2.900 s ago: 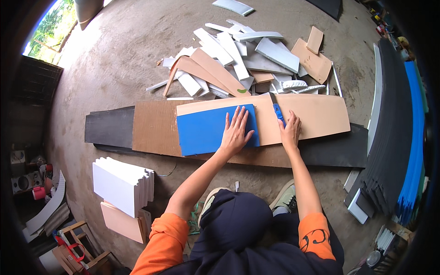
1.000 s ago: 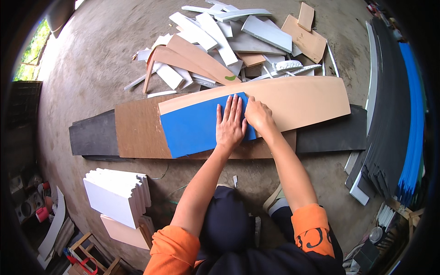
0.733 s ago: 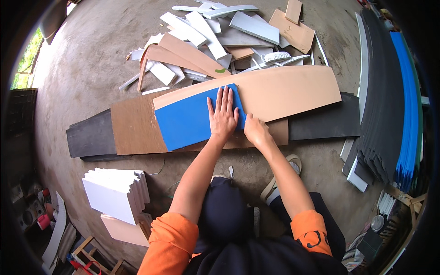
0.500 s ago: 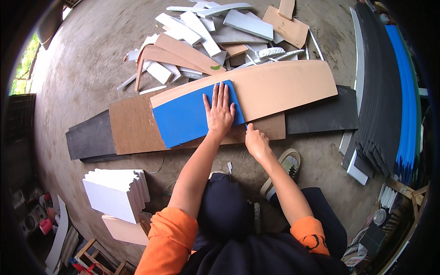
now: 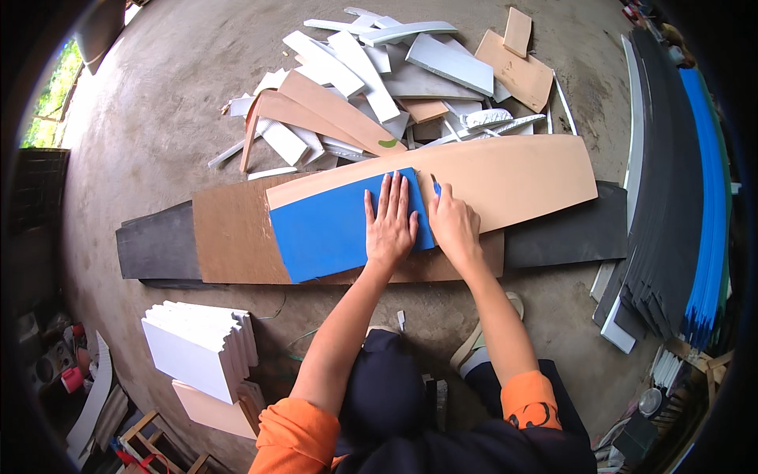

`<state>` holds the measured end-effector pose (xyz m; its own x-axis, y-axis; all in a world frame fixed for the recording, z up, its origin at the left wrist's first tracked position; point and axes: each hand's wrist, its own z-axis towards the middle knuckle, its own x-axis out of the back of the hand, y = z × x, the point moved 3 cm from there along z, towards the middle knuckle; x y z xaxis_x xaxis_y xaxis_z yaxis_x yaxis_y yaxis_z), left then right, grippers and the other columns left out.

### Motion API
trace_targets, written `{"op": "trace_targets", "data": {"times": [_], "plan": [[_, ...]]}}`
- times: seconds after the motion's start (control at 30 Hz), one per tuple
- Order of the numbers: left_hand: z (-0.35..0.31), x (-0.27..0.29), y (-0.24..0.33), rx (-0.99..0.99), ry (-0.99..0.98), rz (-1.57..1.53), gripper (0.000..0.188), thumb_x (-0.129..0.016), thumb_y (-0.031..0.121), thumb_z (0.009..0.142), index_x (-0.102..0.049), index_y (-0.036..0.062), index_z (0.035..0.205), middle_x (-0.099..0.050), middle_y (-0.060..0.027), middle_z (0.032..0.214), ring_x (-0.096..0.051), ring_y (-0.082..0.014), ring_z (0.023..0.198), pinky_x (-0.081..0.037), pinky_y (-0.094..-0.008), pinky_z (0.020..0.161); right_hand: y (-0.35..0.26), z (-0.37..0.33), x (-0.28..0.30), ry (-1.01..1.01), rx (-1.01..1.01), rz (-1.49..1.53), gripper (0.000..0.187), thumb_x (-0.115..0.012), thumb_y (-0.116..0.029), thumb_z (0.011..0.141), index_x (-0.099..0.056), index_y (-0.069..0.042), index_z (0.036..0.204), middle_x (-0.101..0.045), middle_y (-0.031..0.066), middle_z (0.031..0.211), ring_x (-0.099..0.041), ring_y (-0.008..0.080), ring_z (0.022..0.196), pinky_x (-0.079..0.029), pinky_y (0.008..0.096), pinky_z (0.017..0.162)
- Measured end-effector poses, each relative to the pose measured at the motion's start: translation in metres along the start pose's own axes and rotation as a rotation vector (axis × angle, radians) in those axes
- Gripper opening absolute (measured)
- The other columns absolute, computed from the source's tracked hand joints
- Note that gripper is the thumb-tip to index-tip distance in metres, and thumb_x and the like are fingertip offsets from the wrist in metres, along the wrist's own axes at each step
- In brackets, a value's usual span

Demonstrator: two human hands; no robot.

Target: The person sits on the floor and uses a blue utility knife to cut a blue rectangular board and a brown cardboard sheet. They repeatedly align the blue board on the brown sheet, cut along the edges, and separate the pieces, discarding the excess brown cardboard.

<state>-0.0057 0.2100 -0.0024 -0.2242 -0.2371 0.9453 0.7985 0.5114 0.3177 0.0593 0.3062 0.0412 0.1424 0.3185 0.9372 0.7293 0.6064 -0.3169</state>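
Observation:
My left hand (image 5: 389, 229) lies flat, fingers stretched, on a blue rectangular panel (image 5: 316, 237), pressing near its right edge. Under that panel is a long tan sheet (image 5: 529, 178) with a curved far edge. In my right hand (image 5: 455, 225) is a small cutter knife (image 5: 437, 186) with a blue body, its tip pointing away from me. The closed fingers hide most of it. It sits over the tan sheet, just right of the blue panel's right edge. Beneath everything lie a brown board (image 5: 229, 237) and a wider black sheet (image 5: 564, 229).
Beyond the tan sheet lies a heap of white and tan offcuts (image 5: 355, 103). A stack of white panels (image 5: 197, 347) stands near left, beside tan pieces (image 5: 213, 407). Long black sheets (image 5: 663, 189) and blue sheets (image 5: 703, 213) line the right. My shoe (image 5: 478, 344) is near the boards.
My right hand has moved away from me with the cutter knife, from the tan sheet's near edge up beside the blue panel. My left hand stays on the panel. The whole view has shifted.

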Motion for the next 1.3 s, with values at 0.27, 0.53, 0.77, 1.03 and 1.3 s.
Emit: {"op": "trace_targets", "data": {"times": [0.27,0.53,0.77,1.03,1.3], "plan": [[0.001,0.003,-0.003,0.017,-0.067,-0.024,0.061,-0.040,0.028,0.086,-0.017,0.0071,0.138,-0.016,-0.0098,0.144,-0.009,-0.0212,0.135,-0.002,-0.0483,0.107,-0.014,0.055,-0.042,-0.043,0.104,-0.011,0.023,-0.041,-0.022,0.087,-0.044,0.001,0.093,-0.061,0.0208,0.066,-0.061,0.0366,0.066,-0.048,0.0474,0.060],[0.001,0.001,-0.004,0.012,-0.049,-0.035,0.059,-0.040,0.028,0.086,-0.021,0.0047,0.137,-0.016,-0.0091,0.144,-0.009,-0.0212,0.135,-0.002,-0.0484,0.108,-0.020,0.063,-0.037,-0.121,0.131,-0.023,0.024,-0.039,-0.021,0.086,-0.045,0.001,0.095,-0.060,0.0242,0.071,-0.060,0.0400,0.070,-0.047,0.0495,0.065],[0.000,0.001,-0.006,0.020,-0.045,-0.044,0.060,-0.040,0.029,0.085,-0.022,0.0050,0.137,-0.017,-0.0088,0.144,-0.010,-0.0208,0.135,-0.003,-0.0482,0.107,-0.027,0.057,-0.031,-0.119,0.025,0.005,0.025,-0.042,-0.019,0.084,-0.048,0.001,0.098,-0.062,0.0233,0.078,-0.061,0.0380,0.077,-0.047,0.0476,0.071],[0.000,0.001,-0.004,0.013,-0.023,-0.034,0.061,-0.041,0.030,0.084,-0.022,0.0064,0.137,-0.019,-0.0085,0.144,-0.012,-0.0207,0.134,-0.005,-0.0480,0.107,-0.018,0.044,-0.030,-0.164,0.043,-0.001,0.028,-0.042,-0.022,0.085,-0.049,0.002,0.097,-0.061,0.0237,0.076,-0.061,0.0383,0.075,-0.047,0.0474,0.069],[0.000,0.000,-0.006,0.015,-0.022,-0.025,0.060,-0.041,0.030,0.085,-0.022,0.0063,0.137,-0.019,-0.0095,0.144,-0.012,-0.0211,0.134,-0.005,-0.0482,0.107,-0.017,0.039,-0.030,-0.213,0.022,-0.023,0.027,-0.040,-0.019,0.083,-0.052,0.004,0.092,-0.062,0.0241,0.078,-0.061,0.0373,0.078,-0.048,0.0462,0.072]]}}
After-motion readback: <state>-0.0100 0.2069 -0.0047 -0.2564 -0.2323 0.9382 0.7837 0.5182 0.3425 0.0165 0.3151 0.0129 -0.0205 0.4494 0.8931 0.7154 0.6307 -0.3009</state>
